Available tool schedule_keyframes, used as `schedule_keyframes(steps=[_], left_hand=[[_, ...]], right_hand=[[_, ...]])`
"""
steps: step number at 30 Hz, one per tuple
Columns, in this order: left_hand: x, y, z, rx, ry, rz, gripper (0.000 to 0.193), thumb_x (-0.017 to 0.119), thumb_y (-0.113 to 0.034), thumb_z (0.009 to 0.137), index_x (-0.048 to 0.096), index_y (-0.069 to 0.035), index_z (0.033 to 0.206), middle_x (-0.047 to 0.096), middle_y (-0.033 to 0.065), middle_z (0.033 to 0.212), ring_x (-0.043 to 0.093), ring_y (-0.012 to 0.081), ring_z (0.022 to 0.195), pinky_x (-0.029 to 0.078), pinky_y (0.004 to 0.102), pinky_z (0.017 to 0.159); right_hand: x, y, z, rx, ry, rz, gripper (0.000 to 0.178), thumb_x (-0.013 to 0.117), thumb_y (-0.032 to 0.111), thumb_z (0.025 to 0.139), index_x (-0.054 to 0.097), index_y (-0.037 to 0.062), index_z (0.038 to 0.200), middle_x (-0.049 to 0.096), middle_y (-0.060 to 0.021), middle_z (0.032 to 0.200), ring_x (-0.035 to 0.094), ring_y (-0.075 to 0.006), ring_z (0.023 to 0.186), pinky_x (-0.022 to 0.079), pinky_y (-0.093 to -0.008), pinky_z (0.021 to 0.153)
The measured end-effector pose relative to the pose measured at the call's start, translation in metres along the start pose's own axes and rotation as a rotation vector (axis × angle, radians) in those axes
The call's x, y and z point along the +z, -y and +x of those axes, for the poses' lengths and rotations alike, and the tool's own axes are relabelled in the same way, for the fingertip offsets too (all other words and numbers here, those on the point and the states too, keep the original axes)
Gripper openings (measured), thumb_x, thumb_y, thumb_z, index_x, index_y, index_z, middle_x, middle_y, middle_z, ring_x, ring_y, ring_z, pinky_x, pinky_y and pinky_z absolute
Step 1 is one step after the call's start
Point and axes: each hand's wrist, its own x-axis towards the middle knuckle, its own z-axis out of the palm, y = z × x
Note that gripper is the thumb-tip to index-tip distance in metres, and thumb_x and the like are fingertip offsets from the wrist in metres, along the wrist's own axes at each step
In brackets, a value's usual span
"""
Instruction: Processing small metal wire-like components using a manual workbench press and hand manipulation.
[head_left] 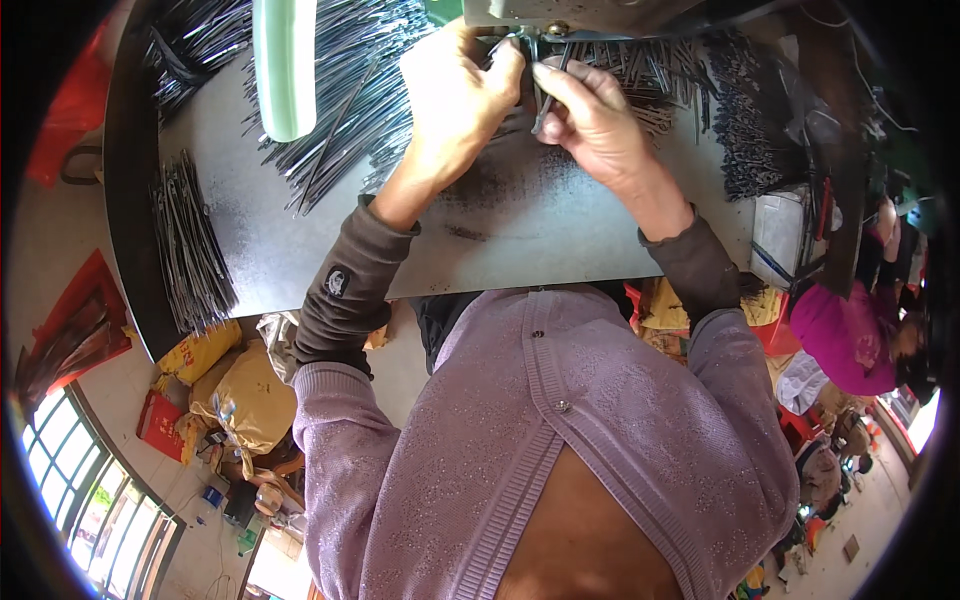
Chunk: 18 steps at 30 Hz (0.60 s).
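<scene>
At the far edge of the metal worktable (560, 245), both my hands work close together under the metal head of a machine (600, 14). My left hand (462, 88) is closed, thumb and fingers pinched beside a small metal part (531, 42) under the head. What lies between its fingertips is too small to make out. My right hand (598, 120) pinches a thin dark strip (544, 100) that stands nearly upright between the hands. A big fan of long thin dark strips (345, 130) lies just left of my left hand, and shorter brownish strips (655, 95) lie behind my right hand.
A pale green lamp tube (285, 80) hangs over the left part of the table. Another strip bundle (190, 245) lies at the left edge, and a dark pile (745, 120) at the right. Yellow sacks (255, 395) stand below left. A person in magenta (845, 340) is at the right.
</scene>
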Motion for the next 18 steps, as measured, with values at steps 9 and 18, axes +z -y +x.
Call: schedule_keyframes(steps=[9, 18], left_hand=[[-0.003, 0.008, -0.005, -0.335, 0.028, -0.441, 0.01, 0.055, -0.004, 0.081, 0.058, 0.005, 0.079, 0.056, 0.0024, 0.063, 0.049, 0.0063, 0.053, 0.04, 0.0202, 0.048], [0.001, 0.017, -0.002, -0.149, 0.007, -0.253, 0.012, 0.057, -0.005, 0.078, 0.061, 0.006, 0.074, 0.057, 0.0043, 0.057, 0.05, 0.0067, 0.05, 0.041, 0.0211, 0.047]], right_hand=[[0.003, -0.007, -0.005, -0.122, 0.008, -0.052, 0.012, 0.053, 0.013, 0.086, 0.06, 0.0033, 0.087, 0.059, -0.0017, 0.07, 0.051, -0.0049, 0.05, 0.041, -0.0168, 0.045], [-0.013, -0.003, -0.014, -0.167, 0.033, -0.532, 0.013, 0.055, 0.01, 0.083, 0.06, -0.0018, 0.08, 0.056, -0.0011, 0.064, 0.05, -0.0039, 0.047, 0.041, -0.0179, 0.04]])
